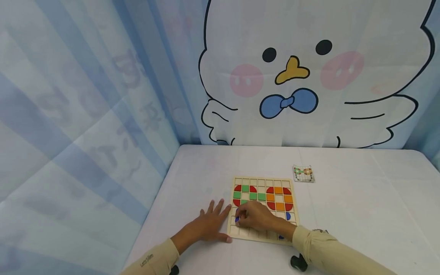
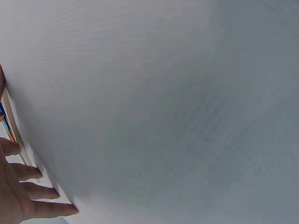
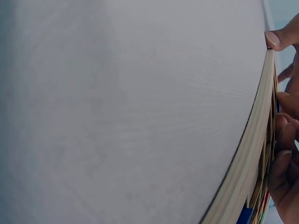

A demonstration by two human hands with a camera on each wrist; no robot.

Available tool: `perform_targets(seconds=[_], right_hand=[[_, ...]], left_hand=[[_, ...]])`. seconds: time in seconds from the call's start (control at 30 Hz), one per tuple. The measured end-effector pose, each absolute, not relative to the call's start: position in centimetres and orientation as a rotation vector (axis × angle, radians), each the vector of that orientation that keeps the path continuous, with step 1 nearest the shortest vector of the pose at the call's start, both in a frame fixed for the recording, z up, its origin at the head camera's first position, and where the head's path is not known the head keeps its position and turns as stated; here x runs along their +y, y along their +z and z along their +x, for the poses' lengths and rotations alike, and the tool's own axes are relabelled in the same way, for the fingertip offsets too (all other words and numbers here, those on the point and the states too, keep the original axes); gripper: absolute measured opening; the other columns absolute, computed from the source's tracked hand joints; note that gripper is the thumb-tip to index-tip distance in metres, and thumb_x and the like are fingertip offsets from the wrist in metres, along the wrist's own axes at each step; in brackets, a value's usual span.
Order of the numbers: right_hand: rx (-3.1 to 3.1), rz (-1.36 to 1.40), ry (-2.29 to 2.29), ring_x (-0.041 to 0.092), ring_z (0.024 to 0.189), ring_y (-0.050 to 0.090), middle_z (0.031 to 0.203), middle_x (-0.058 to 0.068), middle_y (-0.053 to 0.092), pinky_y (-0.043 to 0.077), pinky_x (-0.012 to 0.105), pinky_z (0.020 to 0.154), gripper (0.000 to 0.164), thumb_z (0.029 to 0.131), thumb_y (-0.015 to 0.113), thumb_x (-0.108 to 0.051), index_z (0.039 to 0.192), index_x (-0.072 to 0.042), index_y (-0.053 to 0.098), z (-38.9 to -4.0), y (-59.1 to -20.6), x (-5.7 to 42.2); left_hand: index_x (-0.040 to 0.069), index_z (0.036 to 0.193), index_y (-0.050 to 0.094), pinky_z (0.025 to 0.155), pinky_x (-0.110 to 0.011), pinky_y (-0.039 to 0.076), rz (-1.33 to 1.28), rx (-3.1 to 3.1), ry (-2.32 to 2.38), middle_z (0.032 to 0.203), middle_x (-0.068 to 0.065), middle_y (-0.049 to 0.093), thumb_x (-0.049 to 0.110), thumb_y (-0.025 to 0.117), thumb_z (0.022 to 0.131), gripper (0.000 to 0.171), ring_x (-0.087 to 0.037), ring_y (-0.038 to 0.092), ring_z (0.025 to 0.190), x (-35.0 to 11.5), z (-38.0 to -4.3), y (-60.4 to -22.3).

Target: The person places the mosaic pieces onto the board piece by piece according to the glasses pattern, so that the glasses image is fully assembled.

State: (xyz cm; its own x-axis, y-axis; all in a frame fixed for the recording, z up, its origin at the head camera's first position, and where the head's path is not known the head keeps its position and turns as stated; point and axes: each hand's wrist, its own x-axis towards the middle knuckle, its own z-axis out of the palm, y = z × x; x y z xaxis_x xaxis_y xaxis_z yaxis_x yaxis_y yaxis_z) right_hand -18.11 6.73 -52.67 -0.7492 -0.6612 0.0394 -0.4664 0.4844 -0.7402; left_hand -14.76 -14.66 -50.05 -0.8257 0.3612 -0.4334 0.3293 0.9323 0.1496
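A wooden grid board [image 1: 254, 235] lies on the table with colored pieces in its cells. My right hand [image 1: 256, 215] is over the board's lower left part, its thumb and fingers pinching a small blue piece [image 1: 237, 219] at the left column. Part of that piece is hidden by the fingers. Spread flat on the table, my left hand [image 1: 209, 225] has straight fingers, with index fingertip and thumb right at the board's left edge. Red and green pieces [image 1: 253, 196] fill cells at upper left; red and orange pieces [image 1: 278, 190] form a ring at right. A blue half-round piece [image 1: 288, 216] sits below the ring.
Beyond the board's upper right corner lies a small pattern card [image 1: 303, 173] printed with a colored grid. The white table [image 1: 361, 206] meets a cartoon-printed curtain [image 1: 285, 126] at the back. A black object [image 1: 299, 262] is beside the right sleeve, near the front.
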Motion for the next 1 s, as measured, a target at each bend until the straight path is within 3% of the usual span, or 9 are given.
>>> perform_targets(seconds=[0.43, 0.8, 1.0], right_hand=[[2.475, -0.929, -1.061, 0.003, 0.073, 0.055, 0.08, -0.016, 0.063, 0.049, 0.021, 0.067, 0.018, 0.093, 0.073, -0.029, 0.105, -0.017, 0.075, -18.8, -51.6, 8.8], [2.407, -0.865, -1.139, 0.004, 0.073, 0.054, 0.095, -0.007, 0.069, 0.048, 0.021, 0.065, 0.019, 0.096, 0.069, -0.029, 0.107, -0.014, 0.074, -19.8, -50.8, 20.0], [2.377, -0.687, -1.103, 0.007, 0.069, 0.054, 0.106, 0.0, 0.071, 0.047, 0.021, 0.06, 0.021, 0.093, 0.073, -0.026, 0.11, -0.014, 0.074, -18.7, -50.7, 26.1]], left_hand=[[0.029, 0.161, 0.024, 0.11, -0.069, 0.034, 0.486, 2.637, 0.097, 0.169, -0.009, 0.017, 0.072, 0.071, 0.076, 0.106, -0.044, 0.018, 0.153, -14.7, -14.6, -50.3], [0.03, 0.161, 0.022, 0.111, -0.069, 0.031, 0.458, 2.642, 0.089, 0.17, -0.008, 0.014, 0.071, 0.073, 0.075, 0.109, -0.043, 0.014, 0.154, -14.5, -14.7, -50.9], [0.029, 0.161, 0.022, 0.111, -0.07, 0.031, 0.461, 2.651, 0.092, 0.17, -0.007, 0.014, 0.072, 0.073, 0.074, 0.109, -0.043, 0.014, 0.154, -14.6, -14.6, -50.9]])
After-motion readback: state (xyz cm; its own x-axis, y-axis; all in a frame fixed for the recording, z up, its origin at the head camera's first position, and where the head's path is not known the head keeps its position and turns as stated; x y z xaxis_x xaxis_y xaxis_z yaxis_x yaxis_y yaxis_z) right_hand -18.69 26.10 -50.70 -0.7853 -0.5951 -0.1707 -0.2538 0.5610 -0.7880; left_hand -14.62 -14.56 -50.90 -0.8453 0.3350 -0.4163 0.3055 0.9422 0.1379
